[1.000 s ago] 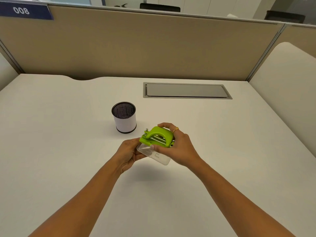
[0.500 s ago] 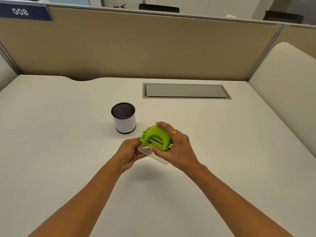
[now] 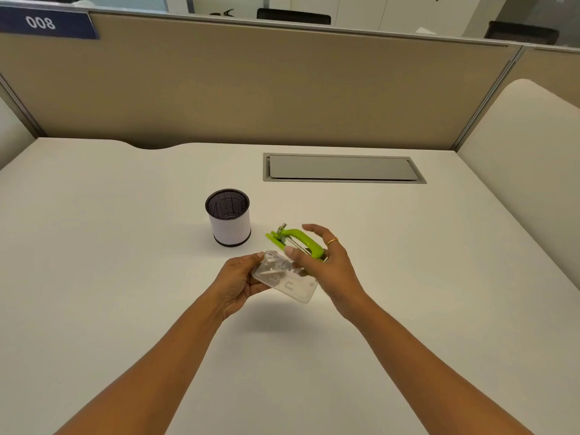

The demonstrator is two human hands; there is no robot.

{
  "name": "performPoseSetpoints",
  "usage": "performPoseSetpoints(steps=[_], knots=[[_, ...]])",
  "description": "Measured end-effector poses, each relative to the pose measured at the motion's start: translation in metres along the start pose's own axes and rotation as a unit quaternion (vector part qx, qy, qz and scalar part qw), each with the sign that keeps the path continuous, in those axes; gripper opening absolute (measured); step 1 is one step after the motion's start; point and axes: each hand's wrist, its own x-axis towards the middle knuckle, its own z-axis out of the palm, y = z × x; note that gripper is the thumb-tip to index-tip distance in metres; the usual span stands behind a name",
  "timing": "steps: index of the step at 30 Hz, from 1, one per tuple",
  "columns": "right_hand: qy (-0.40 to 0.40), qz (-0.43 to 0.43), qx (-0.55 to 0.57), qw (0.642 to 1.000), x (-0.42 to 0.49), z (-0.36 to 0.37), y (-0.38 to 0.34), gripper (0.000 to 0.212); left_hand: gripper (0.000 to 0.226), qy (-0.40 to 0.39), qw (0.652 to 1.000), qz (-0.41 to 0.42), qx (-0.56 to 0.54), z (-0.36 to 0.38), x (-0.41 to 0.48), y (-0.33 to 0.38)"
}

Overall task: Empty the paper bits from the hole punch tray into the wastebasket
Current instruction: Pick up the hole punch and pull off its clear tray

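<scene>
**Tray and punch in hand.** The clear plastic tray point(image 3: 288, 282) is held above the surface point(image 3: 125, 277), near the mesh wastebasket point(image 3: 230, 226) and to its right. The left hand point(image 3: 238, 281) has its grip closed on the tray's left end. The right hand point(image 3: 329, 265) has its grip closed round the green hole punch point(image 3: 298, 241), just above the tray; whether the 2 touch cannot be told. The tray is judged light, stiff and slick, so it is best held by its ends and kept level, lest the paper bits point(image 3: 277, 262) spill. Count: 1 tray, 1 punch, 1 wastebasket.
</scene>
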Motion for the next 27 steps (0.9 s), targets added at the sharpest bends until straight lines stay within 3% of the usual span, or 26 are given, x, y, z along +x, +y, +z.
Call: performPoseSetpoints(steps=[4,7,10,13,18,22,27], knots=[[-0.082,0.175,0.27,0.943,0.001,-0.008,-0.011,0.035,0.024,0.0,1.0,-0.008,-0.013,-0.002,0.002,-0.001],[-0.101,0.214,0.349,0.907,0.001,-0.013,-0.014,0.038,0.024,0.0,1.0,-0.008,-0.016,-0.001,0.002,-0.001],[-0.093,0.218,0.361,0.902,0.0,-0.014,-0.014,0.036,0.024,-0.002,1.0,-0.006,-0.018,0.001,0.002,-0.002],[-0.096,0.207,0.341,0.912,0.0,-0.014,-0.014,0.036,0.023,-0.005,1.0,-0.008,-0.02,0.0,0.002,-0.003],[-0.09,0.12,0.215,0.965,0.004,-0.01,-0.012,0.021,0.024,-0.008,1.0,0.0,-0.017,-0.001,0.004,-0.004],[-0.051,0.043,0.095,0.993,0.008,-0.008,-0.007,0.037,0.024,-0.013,1.0,0.011,0.008,0.001,0.004,-0.004],[-0.02,-0.016,-0.038,0.999,0.008,-0.009,-0.005,0.046,0.027,-0.016,0.999,0.032,0.015,0.002,0.002,-0.003]])
